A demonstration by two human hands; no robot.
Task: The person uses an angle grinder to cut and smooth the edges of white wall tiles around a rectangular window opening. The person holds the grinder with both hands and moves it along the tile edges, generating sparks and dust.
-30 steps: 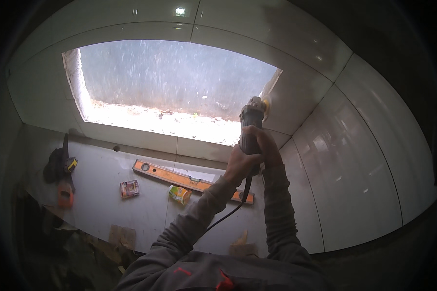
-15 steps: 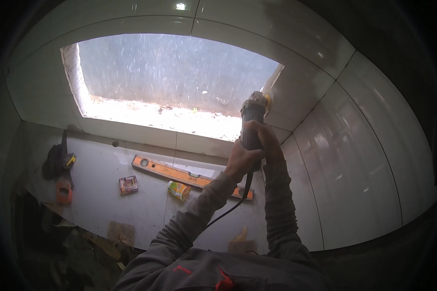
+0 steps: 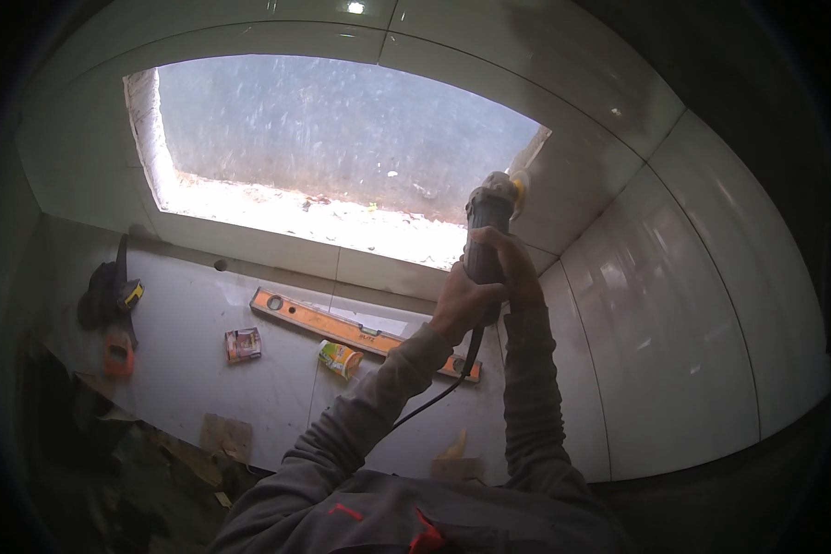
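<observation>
While left hand [image 3: 463, 303] and right hand [image 3: 519, 268] grip grinder [image 3: 489, 214], disc [image 3: 521, 196] slightly higher than before.

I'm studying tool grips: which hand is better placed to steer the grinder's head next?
Probably the right hand: it grips the grinder higher, nearer its head, while the left hand grips lower, nearer the cord.

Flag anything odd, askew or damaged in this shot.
The opening's left edge looks rough beside the smooth wall tiles. Below the grinder, the orange spirit level seems skewed to those tiles; the green-orange packet beside it looks like litter.
</observation>
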